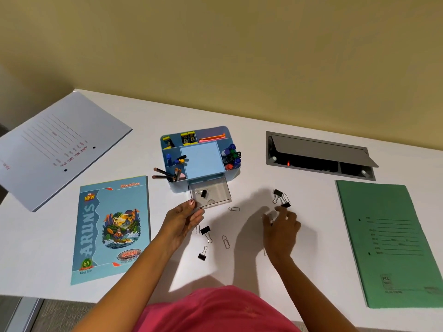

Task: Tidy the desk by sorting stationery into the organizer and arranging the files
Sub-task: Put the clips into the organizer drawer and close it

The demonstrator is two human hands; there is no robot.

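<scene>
Right hand (pixel 281 226), fingers loose, nears the binder clips (pixel 281 197); left hand (pixel 183 220) pinching the clear drawer (pixel 215 192) might tug it out

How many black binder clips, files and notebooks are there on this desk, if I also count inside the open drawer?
Black binder clips: 5, one of them in the clear drawer
Files: 2, a white file and a green file
Notebooks: 1, a blue notebook
Total: 8

clip (pixel 203 193) in drawer (pixel 221 190), notebook (pixel 111 230) left of organizer (pixel 201 160)
</scene>
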